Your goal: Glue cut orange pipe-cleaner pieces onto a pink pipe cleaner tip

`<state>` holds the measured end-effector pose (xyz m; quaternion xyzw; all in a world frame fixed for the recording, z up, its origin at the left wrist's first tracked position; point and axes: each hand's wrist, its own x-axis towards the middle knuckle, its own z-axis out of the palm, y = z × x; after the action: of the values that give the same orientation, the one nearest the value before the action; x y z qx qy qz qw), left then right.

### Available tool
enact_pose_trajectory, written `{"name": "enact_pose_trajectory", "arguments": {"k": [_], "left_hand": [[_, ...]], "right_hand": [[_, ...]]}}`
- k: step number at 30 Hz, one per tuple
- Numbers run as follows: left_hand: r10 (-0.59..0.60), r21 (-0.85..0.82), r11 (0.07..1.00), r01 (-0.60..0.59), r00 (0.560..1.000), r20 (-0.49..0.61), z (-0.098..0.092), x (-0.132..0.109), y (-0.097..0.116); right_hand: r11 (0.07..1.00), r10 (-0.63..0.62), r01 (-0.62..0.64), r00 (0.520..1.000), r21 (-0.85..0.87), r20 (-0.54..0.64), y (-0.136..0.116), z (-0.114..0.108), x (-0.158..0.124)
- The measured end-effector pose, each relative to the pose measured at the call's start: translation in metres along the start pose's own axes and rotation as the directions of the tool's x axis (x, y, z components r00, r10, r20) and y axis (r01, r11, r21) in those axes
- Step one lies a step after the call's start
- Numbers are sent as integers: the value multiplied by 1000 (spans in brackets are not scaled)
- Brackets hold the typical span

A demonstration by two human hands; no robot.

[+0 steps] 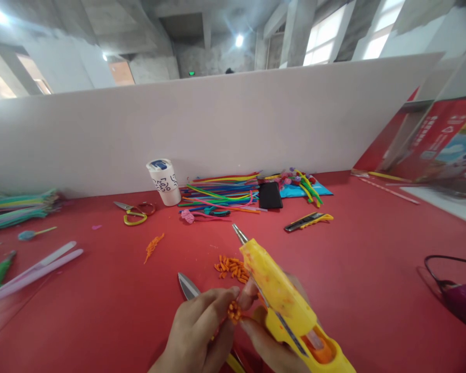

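Between the fingertips of my left hand [202,329] is a small round orange flower-like piece [234,312] made of short fuzzy bits. My right hand [270,342] is wrapped round a yellow hot glue gun [281,292], its metal nozzle pointing up and left. A finger and thumb of that hand also reach to the edge of the orange piece. Just beyond them lies a pile of short orange pipe cleaner pieces [231,268]. Under my left hand are scissors [188,286], with one blade tip and part of a yellow handle showing.
On the red table [112,300], a white cup [164,182], yellow-handled scissors [135,213], pipe cleaners [221,191], a black flat object [271,195] and a utility knife [308,221] stand or lie towards the white partition [217,124]. A purple object with a cord [464,305] is at right.
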<state>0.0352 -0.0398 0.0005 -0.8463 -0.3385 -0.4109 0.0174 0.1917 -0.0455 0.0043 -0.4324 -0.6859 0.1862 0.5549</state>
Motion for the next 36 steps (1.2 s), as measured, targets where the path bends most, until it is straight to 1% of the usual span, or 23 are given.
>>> {"name": "enact_pose_trajectory", "arguments": {"k": [10,14,19,26,31,36], "left_hand": [[8,12,1000,-8,1000,-10,-1,-1,0],[6,6,1000,-6,1000,-8,-1,1,1],[10,-23,1000,-11,999,-40,0,4,3],[5,-29,1000,-5,1000,-13,0,1,2],[25,-43,999,-26,1000,-10,0,1,0],[25,-37,999,-25,1000,-8,0,2,1]], "right_hand": [[1000,-16,15,999,20,29,-1,-3,1],[999,0,-1,1000,53,17,0,-1,0],[999,31,-32,999,30,35,0,-1,-1],[998,0,0,1000,55,-3,-3,-1,1],[997,22,-24,999,71,24,-4,-1,0],[998,21,-21,1000,62,8,-4,-2,1]]}}
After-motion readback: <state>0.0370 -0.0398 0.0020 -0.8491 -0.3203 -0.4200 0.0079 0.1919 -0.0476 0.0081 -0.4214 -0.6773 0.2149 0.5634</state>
